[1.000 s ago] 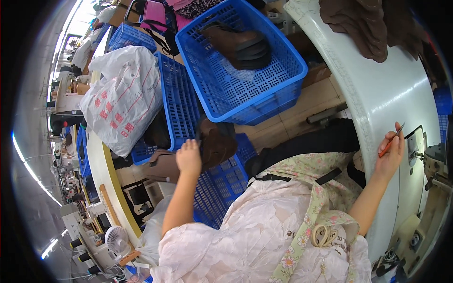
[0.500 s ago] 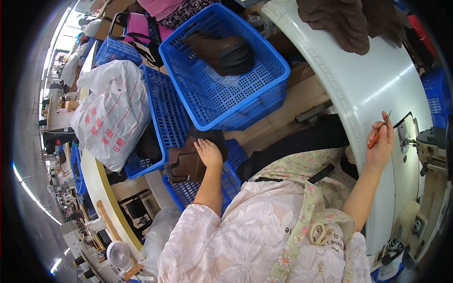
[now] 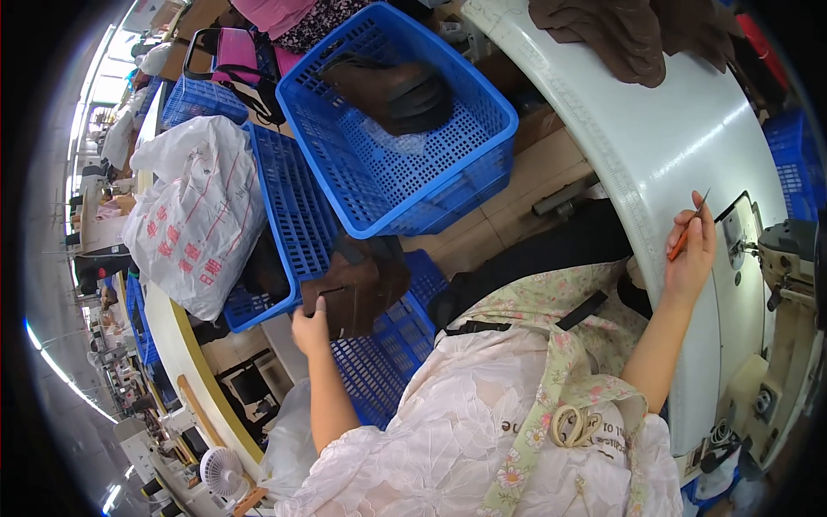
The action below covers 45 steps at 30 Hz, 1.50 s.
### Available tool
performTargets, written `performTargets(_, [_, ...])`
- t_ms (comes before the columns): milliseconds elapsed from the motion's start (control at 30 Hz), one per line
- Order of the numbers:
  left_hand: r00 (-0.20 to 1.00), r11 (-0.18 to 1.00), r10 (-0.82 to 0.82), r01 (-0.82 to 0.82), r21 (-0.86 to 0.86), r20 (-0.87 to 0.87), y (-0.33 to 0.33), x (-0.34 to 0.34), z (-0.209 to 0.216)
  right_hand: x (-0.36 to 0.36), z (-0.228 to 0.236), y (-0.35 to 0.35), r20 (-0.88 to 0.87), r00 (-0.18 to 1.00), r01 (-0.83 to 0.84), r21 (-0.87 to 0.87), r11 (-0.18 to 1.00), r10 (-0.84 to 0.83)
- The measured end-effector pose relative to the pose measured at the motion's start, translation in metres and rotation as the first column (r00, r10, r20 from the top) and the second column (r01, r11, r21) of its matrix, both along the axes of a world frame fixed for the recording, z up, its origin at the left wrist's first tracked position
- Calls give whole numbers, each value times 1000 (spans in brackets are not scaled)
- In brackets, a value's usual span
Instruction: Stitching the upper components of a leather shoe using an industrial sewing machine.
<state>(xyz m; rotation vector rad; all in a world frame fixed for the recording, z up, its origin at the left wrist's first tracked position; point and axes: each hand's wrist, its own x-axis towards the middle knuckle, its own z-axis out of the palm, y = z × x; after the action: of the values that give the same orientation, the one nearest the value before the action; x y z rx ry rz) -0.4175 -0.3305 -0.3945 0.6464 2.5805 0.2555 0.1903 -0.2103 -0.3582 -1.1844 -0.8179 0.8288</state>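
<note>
My left hand [image 3: 311, 327] pinches the near left edge of a brown leather-like panel [image 3: 345, 297], thumb on top. The panel has a dark slit near its upper edge and lies over the rim of a low blue basket [image 3: 379, 370]. More brown material sits just behind it. Over the white sewing table [image 3: 672, 164], my right hand [image 3: 689, 254] is closed around small orange-handled thread snips [image 3: 679, 245], their thin metal tip pointing up and away. The sewing machine [image 3: 788, 258] stands just right of that hand.
A large blue basket [image 3: 413, 202] holds a stack of dark brown pieces [image 3: 396, 93]. Left of it are another blue basket [image 3: 297, 198] and a stuffed white plastic bag [image 3: 198, 207]. Brown material [image 3: 603, 34] lies on the table's far end. A small white fan [image 3: 221, 470] stands lower left.
My left hand has moved from flat on top of the brown panel to its left edge and now pinches it. The panel has shifted and turned. My right hand stays nearly still with the snips.
</note>
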Motion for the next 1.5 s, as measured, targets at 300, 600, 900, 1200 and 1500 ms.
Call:
performTargets(300, [784,873,-421,486,30,-456,5,49,-49,-5,0,-2,11,1000,11,-10,1000,-11])
performTargets(600, [664,733,-585,679,48,-466,-7,54,-53,-6,-1,0,-4,1000,2,30,1000,-2])
performTargets(900, [742,752,-649,659,-1,169,28,3,-16,-9,-2,-5,-35,999,-12,-91,996,8])
performTargets(1200, [362,251,-932,666,-703,10,161,55,70,-10,-1,-11,-241,964,-126,-40,991,113])
performTargets(1500, [-133,-521,-199,854,-10,-971,426,510,214,-13,10,-8,-245,957,-165,-27,986,154])
